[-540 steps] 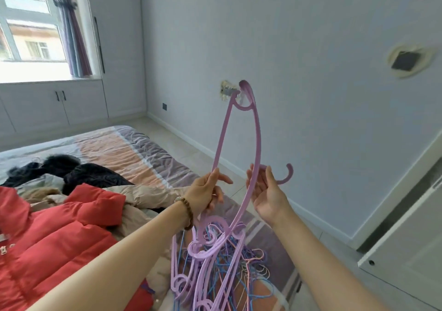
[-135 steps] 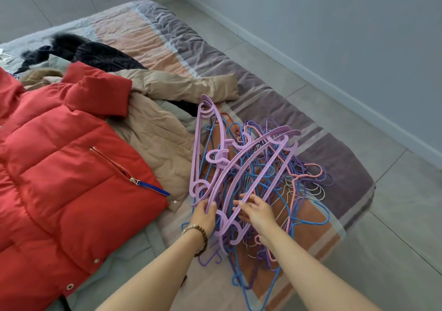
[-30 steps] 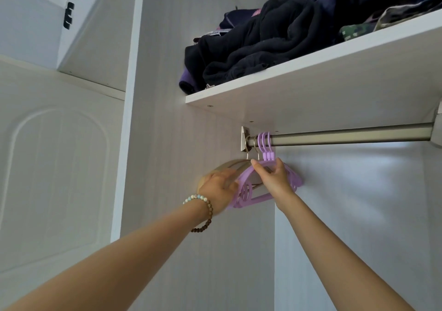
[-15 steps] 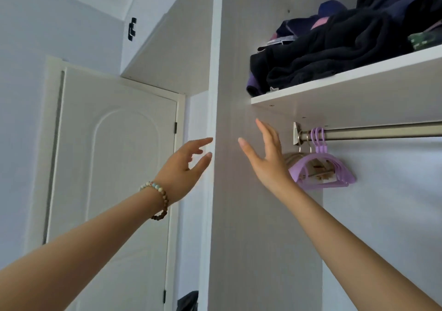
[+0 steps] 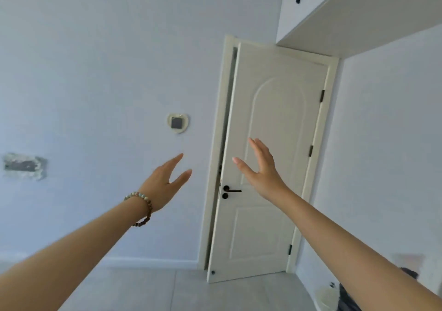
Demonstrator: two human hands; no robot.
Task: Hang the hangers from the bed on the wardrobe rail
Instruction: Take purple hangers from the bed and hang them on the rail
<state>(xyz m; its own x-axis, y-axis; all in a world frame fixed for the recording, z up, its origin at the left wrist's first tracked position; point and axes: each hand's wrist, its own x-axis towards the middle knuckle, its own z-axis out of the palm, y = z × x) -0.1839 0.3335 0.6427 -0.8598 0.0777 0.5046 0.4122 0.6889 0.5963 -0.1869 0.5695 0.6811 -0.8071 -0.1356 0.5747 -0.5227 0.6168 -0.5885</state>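
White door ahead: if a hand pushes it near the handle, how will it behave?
The door looks ajar, a dark gap down its handle side, so it would probably swing rather than resist. Three hinges on the right edge suggest a rigid panel pivoting there. Pushed by the lever handle, farthest from them, it likely moves easily.

Two bare forearms, each ending in a bare hand: left hand [image 5: 165,184] and right hand [image 5: 262,172]. The left wrist wears a bracelet of round beads [image 5: 141,205], pale green, cream and pinkish above, dark brown below. The right thumbnail is pale pink.
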